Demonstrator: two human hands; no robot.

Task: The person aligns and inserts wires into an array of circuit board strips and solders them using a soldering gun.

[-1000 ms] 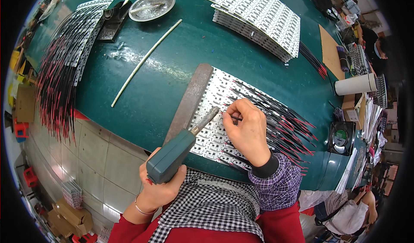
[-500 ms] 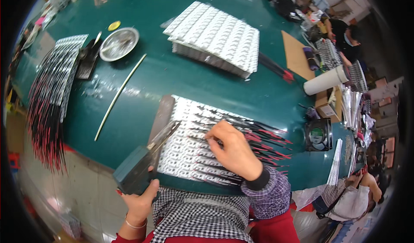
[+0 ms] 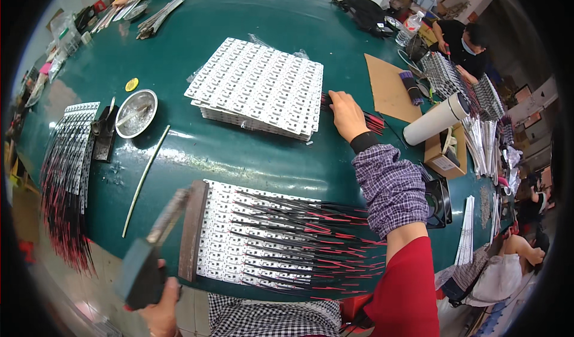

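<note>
A dark green soldering gun (image 3: 142,271) with a metal tip, blurred by motion, is in my left hand (image 3: 160,314), tilted up near the table's front edge. My right hand (image 3: 348,119) reaches far forward, its fingers closed at a bundle of black and red wires (image 3: 374,123) beside the stack of white circuit boards (image 3: 257,86); the fingertips are partly hidden. In front of me lies a white circuit board panel (image 3: 224,232), with rows of black and red wires (image 3: 305,229) running off to the right. A brown bar (image 3: 192,232) lies along its left edge.
At left, a wired panel (image 3: 75,151) hangs over the edge, near a metal bowl (image 3: 136,114), a yellow disc (image 3: 131,84) and a pale stick (image 3: 145,181). A white cylinder (image 3: 436,119), carton (image 3: 445,157) and black fan (image 3: 439,202) stand at right. Other people work beyond.
My right hand has left the panel and moved forward to the wire bundle by the stack. The soldering gun in my left hand has drawn back, left of the panel. The view has shifted.
</note>
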